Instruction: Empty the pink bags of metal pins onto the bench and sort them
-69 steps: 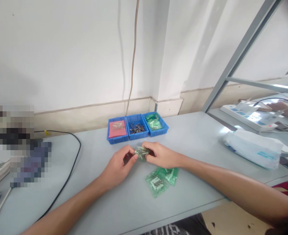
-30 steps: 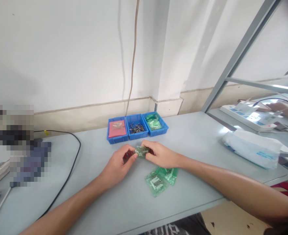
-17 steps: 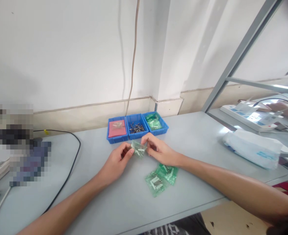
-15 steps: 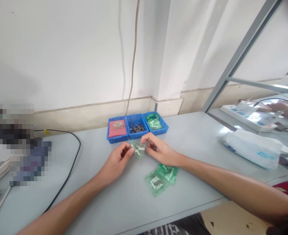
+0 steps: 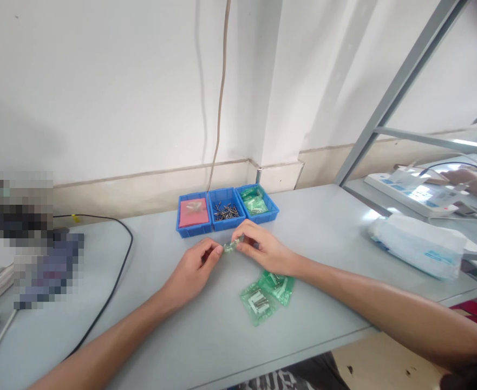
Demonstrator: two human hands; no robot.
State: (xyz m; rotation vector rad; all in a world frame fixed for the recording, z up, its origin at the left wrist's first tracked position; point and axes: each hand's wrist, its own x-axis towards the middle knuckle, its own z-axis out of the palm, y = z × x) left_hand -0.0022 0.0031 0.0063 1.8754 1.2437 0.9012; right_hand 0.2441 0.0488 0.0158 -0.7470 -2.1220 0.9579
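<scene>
A small clear green plastic bag (image 5: 230,246) with metal and white pieces in it is stretched between my two hands, seen nearly edge-on. My left hand (image 5: 195,265) pinches its left end between thumb and fingertips. At the other end, my right hand (image 5: 262,248) closes on it with thumb and forefinger. Just below my right wrist lie two more green plastic bags on the table, one (image 5: 258,302) partly overlapping the other (image 5: 279,286). Both show white and metal pieces through the film.
Three blue bins stand in a row by the wall: one with a pink pad (image 5: 194,212), one with metal screw-like parts (image 5: 226,211), one with green bags (image 5: 255,203). A white plastic package (image 5: 419,244) lies right, near a metal frame (image 5: 378,127). A black cable (image 5: 124,265) runs left.
The bag between my hands has tipped from showing its broad face to nearly edge-on, looking narrower. Both hands keep hold of it in almost the same place.
</scene>
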